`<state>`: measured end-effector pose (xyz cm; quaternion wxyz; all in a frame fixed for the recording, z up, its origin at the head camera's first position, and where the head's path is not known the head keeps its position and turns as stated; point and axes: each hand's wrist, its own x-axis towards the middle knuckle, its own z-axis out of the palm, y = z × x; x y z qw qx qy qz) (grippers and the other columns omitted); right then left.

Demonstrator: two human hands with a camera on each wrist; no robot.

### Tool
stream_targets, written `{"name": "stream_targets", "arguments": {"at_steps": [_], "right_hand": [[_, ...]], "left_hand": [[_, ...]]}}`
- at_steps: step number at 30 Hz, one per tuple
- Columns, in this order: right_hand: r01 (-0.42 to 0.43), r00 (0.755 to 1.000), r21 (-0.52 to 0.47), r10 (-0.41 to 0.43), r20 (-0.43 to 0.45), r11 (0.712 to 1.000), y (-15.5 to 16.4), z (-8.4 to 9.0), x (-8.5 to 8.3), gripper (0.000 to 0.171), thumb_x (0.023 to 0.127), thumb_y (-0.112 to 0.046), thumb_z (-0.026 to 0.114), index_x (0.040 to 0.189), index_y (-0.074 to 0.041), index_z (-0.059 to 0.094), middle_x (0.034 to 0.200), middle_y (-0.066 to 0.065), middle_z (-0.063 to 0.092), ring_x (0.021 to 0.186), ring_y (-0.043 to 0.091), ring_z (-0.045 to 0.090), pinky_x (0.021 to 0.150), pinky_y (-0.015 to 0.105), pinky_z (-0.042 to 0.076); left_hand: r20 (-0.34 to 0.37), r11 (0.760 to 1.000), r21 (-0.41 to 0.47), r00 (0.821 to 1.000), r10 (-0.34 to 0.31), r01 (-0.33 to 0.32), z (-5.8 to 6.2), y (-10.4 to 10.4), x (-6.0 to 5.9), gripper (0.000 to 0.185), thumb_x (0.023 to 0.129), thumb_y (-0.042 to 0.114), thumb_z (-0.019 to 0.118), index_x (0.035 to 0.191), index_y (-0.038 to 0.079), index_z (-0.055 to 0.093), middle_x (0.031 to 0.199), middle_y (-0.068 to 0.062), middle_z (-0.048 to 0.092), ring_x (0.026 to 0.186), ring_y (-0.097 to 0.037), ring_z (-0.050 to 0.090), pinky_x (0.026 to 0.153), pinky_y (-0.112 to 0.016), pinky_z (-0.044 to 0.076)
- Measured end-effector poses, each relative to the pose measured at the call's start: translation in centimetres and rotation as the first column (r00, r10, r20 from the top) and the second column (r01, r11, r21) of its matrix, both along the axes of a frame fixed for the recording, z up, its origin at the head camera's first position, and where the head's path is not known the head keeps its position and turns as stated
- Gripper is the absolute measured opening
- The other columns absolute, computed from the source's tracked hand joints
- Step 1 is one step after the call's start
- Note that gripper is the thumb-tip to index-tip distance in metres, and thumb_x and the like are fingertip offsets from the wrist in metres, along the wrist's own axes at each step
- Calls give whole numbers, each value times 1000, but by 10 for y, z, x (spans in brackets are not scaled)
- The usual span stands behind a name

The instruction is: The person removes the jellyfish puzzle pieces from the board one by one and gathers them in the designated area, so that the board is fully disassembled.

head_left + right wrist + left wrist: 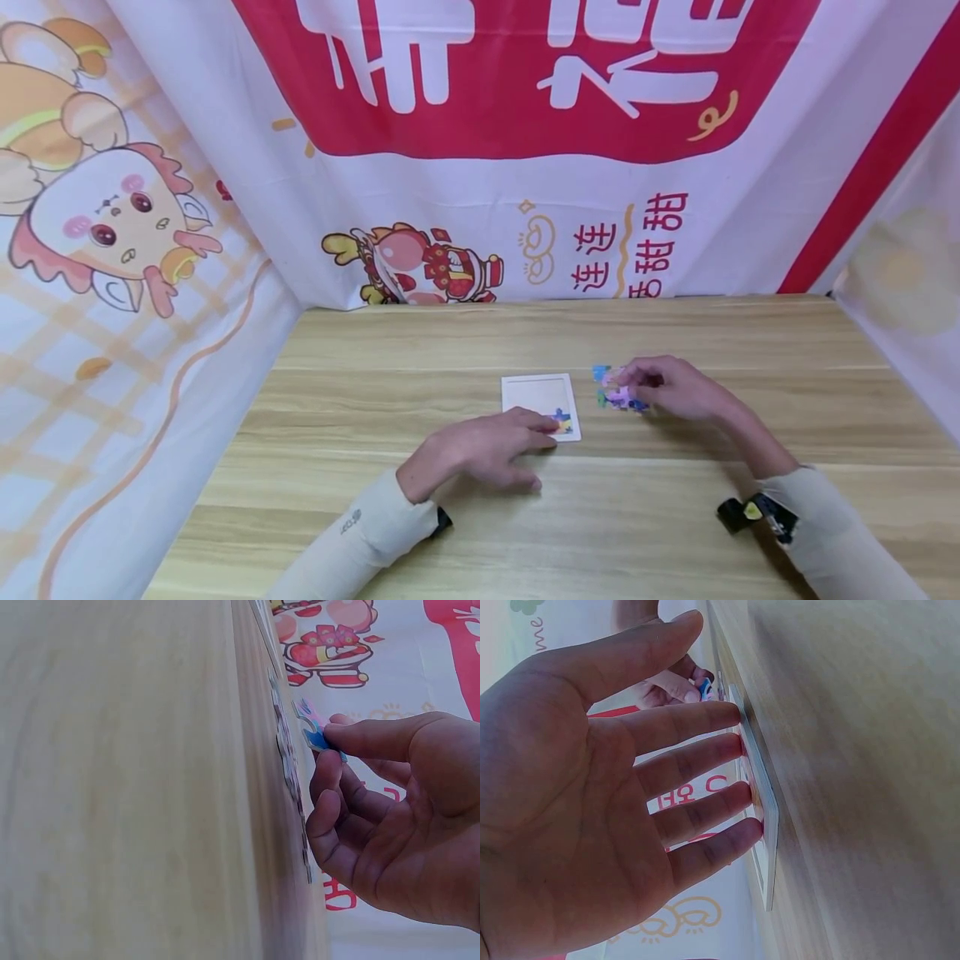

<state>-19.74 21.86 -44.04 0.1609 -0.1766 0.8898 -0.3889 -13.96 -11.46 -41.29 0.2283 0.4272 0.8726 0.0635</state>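
Left hand, fingers straight, steadies puzzle tray on counter; right hand pinches puzzle piece. Keep tray pinned and piece level when seating.

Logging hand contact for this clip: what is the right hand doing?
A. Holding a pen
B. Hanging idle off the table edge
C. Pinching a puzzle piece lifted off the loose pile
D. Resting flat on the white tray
C: the right hand pinches a blue-pink puzzle piece between thumb and forefinger, just above the loose pieces on the table.
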Motion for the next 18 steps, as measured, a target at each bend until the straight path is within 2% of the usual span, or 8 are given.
{"name": "stream_targets", "arguments": {"at_steps": [18], "right_hand": [[7, 1000, 26, -6, -26, 1000, 27, 8, 4, 19, 104, -5, 64, 118, -12, 75, 109, 6, 72, 98, 22, 59, 80, 27, 52]], "left_hand": [[-8, 1000, -3, 1000, 0, 0, 0, -1, 1, 61, 103, 40, 71, 157, 17, 57, 175, 2, 37, 163, -20, 33, 134, -36, 31]]}}
